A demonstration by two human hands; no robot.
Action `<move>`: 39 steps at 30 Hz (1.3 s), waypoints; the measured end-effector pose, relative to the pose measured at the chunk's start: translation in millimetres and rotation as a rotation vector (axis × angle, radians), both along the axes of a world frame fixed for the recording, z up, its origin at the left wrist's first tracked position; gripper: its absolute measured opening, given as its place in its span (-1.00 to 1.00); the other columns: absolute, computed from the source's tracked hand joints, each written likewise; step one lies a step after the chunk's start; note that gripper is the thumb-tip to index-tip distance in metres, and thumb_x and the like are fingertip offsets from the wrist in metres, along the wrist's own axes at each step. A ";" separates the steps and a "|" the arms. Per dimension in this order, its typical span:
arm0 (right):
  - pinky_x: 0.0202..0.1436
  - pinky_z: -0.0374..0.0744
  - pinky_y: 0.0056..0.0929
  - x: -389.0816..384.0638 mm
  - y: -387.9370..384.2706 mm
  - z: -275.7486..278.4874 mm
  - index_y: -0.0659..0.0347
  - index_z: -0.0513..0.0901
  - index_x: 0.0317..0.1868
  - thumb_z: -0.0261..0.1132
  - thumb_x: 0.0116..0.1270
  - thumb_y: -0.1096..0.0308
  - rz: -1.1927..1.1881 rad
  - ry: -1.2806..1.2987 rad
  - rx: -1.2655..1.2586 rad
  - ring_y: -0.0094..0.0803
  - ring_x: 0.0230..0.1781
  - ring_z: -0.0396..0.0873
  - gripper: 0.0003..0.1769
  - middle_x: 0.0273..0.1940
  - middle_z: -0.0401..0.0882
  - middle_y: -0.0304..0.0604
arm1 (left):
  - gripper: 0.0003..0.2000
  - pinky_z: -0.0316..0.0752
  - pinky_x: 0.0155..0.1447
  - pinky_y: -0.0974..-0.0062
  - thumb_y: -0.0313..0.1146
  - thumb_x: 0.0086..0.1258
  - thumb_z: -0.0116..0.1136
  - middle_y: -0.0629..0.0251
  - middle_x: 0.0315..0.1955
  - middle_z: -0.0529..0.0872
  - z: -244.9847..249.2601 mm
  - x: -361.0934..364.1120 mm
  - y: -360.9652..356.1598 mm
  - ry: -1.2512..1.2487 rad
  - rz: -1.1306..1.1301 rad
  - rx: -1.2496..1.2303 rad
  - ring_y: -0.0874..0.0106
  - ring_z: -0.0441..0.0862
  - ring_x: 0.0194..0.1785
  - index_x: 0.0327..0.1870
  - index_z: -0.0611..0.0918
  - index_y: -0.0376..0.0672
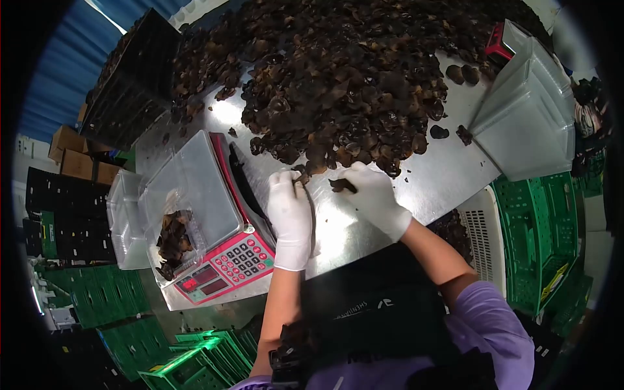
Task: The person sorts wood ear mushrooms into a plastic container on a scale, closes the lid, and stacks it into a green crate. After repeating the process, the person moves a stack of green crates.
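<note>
A large heap of dark brown wood ear mushrooms [351, 84] covers the far side of the metal table [338, 240]. My left hand [289, 218], in a white glove, has its fingers closed on a wood ear piece [301, 173] at the heap's near edge. Pinched in my gloved right hand [376, 200] is a dark wood ear piece [342, 186], held just above the tabletop. Left of my hands stands a red and white digital scale [244, 263]. A clear plastic tray [188, 188] lies on it, with some wood ears [174, 240] at its near end.
Stacked clear plastic trays [526, 110] stand at the table's right edge, near a second red device [500, 42]. More clear trays [125, 218] sit left of the scale. A black crate [133, 81] rises at the back left. Green crates [536, 240] and a white basket [481, 237] are at right.
</note>
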State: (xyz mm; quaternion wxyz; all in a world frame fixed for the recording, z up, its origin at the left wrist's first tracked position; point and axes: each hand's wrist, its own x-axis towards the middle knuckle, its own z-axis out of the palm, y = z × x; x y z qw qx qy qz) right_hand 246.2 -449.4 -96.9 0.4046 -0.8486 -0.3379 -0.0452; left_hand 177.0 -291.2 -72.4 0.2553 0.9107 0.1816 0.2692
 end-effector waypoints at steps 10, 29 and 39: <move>-0.45 0.39 -0.69 27.2 -48.1 48.1 0.16 0.62 -0.27 0.31 0.29 0.34 0.173 1.281 0.870 -0.66 -0.47 0.48 -0.91 -0.39 0.59 -0.31 | -0.64 0.53 -0.10 0.26 -0.40 0.15 0.39 0.15 -0.14 0.54 -19.3 28.2 -19.3 0.130 0.017 0.145 0.12 0.60 -0.13 -0.01 0.62 -0.11; -0.39 0.52 -0.44 44.6 -11.3 57.4 0.25 0.70 -0.26 0.33 0.17 0.42 -0.152 0.337 0.259 -0.45 -0.49 0.60 -0.86 -0.44 0.65 -0.22 | -0.77 0.56 -0.15 0.28 -0.40 0.21 0.31 0.15 -0.32 0.69 13.0 24.0 1.8 0.193 -0.064 0.124 0.16 0.69 -0.25 -0.10 0.71 -0.14; -0.56 0.28 -0.71 16.0 -35.1 84.7 0.28 0.64 -0.19 0.28 0.29 0.45 -0.283 0.887 0.668 -0.72 -0.59 0.38 -0.88 -0.47 0.54 -0.33 | -0.85 0.53 -0.22 0.19 -0.50 0.16 0.21 0.04 -0.36 0.66 30.6 16.4 0.1 -0.105 -0.124 -0.002 0.05 0.65 -0.29 -0.24 0.57 -0.18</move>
